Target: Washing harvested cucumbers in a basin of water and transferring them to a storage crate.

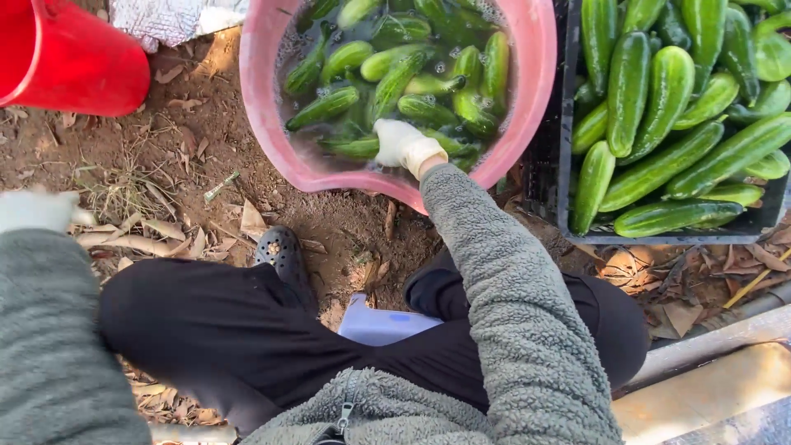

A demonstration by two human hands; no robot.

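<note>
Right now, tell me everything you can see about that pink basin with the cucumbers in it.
The pink basin is round, looks like smooth plastic, and its far edge is cut off by the top of the frame. It sits on bare dirt strewn with dry leaves, close beside a black crate of cucumbers. It holds bubbly water in which many green cucumbers float or lie submerged. The right hand, in a white glove, reaches over the near rim into the water among them.

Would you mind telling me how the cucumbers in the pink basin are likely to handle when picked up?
Probably slippery: the cucumbers sit in water in the pink basin, where the gloved right hand reaches. They look firm, so likely stiff rather than floppy. Being long and rounded, they may roll once set down.
</note>
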